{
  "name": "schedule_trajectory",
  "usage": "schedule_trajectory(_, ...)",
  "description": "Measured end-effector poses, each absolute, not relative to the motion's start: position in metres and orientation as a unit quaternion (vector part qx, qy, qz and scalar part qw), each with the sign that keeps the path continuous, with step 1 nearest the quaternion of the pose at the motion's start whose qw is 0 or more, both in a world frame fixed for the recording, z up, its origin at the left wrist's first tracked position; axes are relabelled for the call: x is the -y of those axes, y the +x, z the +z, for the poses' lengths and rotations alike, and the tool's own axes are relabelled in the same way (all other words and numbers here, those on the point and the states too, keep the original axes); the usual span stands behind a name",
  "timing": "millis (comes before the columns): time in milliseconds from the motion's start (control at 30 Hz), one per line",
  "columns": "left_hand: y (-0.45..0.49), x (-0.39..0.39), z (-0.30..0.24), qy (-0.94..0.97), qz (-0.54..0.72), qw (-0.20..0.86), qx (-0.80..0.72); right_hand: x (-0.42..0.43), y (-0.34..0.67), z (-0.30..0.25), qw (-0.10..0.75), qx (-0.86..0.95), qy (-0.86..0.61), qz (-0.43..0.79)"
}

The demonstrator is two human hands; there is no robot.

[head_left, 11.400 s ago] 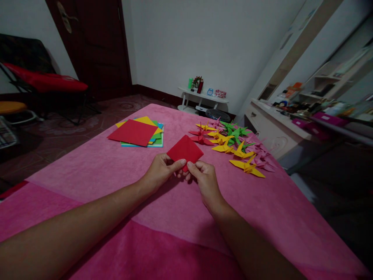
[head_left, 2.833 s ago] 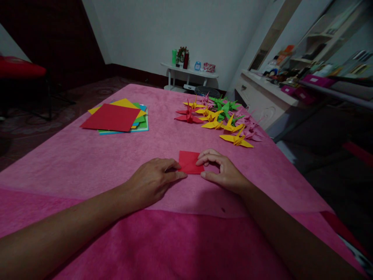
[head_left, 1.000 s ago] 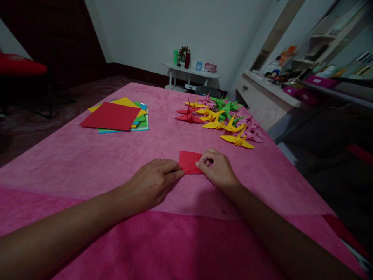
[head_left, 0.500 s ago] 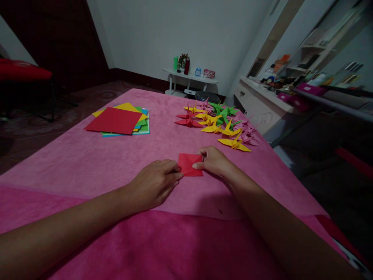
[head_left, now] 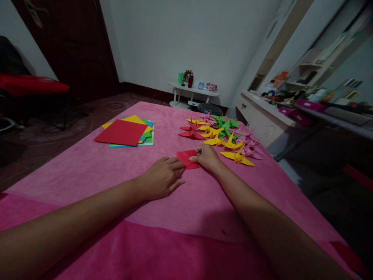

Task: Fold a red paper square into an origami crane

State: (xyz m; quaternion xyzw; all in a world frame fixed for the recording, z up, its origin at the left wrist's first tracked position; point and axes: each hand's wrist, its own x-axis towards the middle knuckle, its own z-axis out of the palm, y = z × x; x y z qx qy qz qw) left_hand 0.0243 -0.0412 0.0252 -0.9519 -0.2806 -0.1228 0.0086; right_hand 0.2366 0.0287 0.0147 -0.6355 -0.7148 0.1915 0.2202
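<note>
A small folded square of red origami paper lies on the pink-covered table between my two hands. My right hand pinches its right side, the thumb on top and the fingertips behind the edge. At the lower left corner of the paper, my left hand lies palm down with its fingers stretched out, the fingertips touching the paper. Beyond my right hand are several folded paper cranes: a red crane, yellow cranes, green cranes and pink cranes.
A stack of coloured paper sheets, red on top, rests at the table's left. Behind the table stands a low white shelf with small items. A cluttered white dresser is on the right, and a red-seated chair on the left.
My view has tilted up slightly, so the table sits lower. My left hand's fingers have spread and reach further over the paper. My right hand keeps its pinch on the paper.
</note>
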Motion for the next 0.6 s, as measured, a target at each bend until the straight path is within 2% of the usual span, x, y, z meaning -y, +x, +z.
schedule_trajectory(100,0.023,0.038,0.021,-0.948,-0.143,-0.014,0.284,-0.024,0.234,0.012,0.267,0.706,-0.647,0.111)
schedule_trajectory(200,0.023,0.039,0.018,-0.946,-0.158,-0.029,0.283,-0.003,0.228,0.013,0.304,0.747,-0.589,-0.047)
schedule_trajectory(267,0.023,0.039,0.017,-0.945,-0.164,-0.034,0.282,0.016,0.223,0.014,0.257,0.808,-0.523,-0.081)
schedule_trajectory(333,0.023,0.04,0.017,-0.942,-0.17,-0.037,0.286,0.035,0.217,0.012,0.187,0.868,-0.458,-0.053)
schedule_trajectory(600,0.024,0.04,0.015,-0.939,-0.187,-0.039,0.285,0.068,0.211,0.007,0.064,0.863,-0.501,0.009)
